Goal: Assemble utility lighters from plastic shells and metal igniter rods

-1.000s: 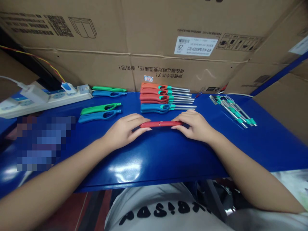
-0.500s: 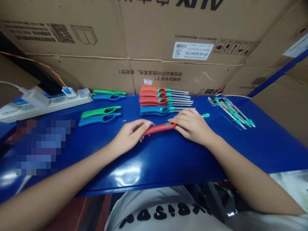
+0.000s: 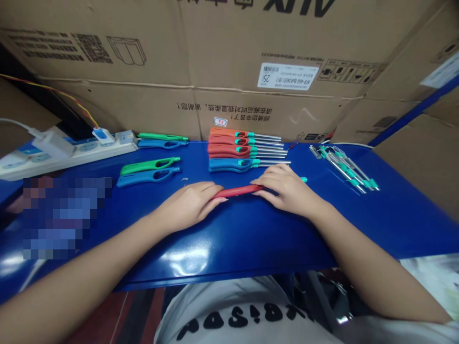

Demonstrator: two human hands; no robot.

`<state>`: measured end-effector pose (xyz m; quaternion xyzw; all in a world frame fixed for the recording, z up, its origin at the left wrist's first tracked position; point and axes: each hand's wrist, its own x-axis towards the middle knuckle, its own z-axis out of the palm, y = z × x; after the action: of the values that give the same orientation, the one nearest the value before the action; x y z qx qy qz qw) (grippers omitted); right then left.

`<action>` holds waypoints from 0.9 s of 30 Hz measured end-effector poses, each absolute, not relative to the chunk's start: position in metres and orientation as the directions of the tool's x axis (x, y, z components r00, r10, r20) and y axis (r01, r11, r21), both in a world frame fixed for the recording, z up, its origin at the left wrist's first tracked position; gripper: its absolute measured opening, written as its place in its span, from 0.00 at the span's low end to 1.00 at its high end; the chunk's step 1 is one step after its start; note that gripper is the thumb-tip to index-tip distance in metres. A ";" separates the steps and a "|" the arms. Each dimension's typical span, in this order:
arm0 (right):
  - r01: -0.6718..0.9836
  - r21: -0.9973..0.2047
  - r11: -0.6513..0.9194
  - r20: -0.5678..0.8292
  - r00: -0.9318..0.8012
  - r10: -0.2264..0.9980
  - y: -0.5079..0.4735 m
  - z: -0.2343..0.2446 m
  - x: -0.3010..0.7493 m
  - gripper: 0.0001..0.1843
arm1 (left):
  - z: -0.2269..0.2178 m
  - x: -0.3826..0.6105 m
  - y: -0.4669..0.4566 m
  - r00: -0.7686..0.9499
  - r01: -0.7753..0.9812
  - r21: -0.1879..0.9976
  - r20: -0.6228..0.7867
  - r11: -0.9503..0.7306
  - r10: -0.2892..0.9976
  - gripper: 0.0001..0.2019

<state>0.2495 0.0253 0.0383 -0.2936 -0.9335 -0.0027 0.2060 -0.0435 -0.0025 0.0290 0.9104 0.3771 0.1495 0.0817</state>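
Observation:
A red utility lighter handle is stretched between my two hands, just above the table. My left hand pinches its left end between thumb and fingers. Around its right end my right hand is closed, hiding that part. A small turquoise bit shows beyond my right fingers; whether it belongs to the lighter I cannot tell. Directly behind my right hand lie a blue lighter and several red and orange lighters with metal barrels. A tiny metal piece lies behind my left hand.
Green and blue lighter handles without barrels lie at left. Metal barrels with turquoise parts are piled at right. A white power strip with plugs stands back left. Cardboard walls the back of the blue table.
The lighter handle has turned about its length, so its turquoise part no longer shows. My left hand has rolled over, fingers now on top, and shifted slightly left.

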 end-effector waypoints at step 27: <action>0.775 -0.011 0.632 0.260 -0.608 0.750 0.043 0.039 0.283 0.08 | 0.031 -0.045 -0.004 0.646 0.706 0.146 0.268 -0.693 0.715 0.19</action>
<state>0.2830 0.0433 0.0388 -0.4261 -0.8951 -0.0512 0.1206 -0.0450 -0.0038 0.0307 0.9071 0.3915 0.1538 0.0144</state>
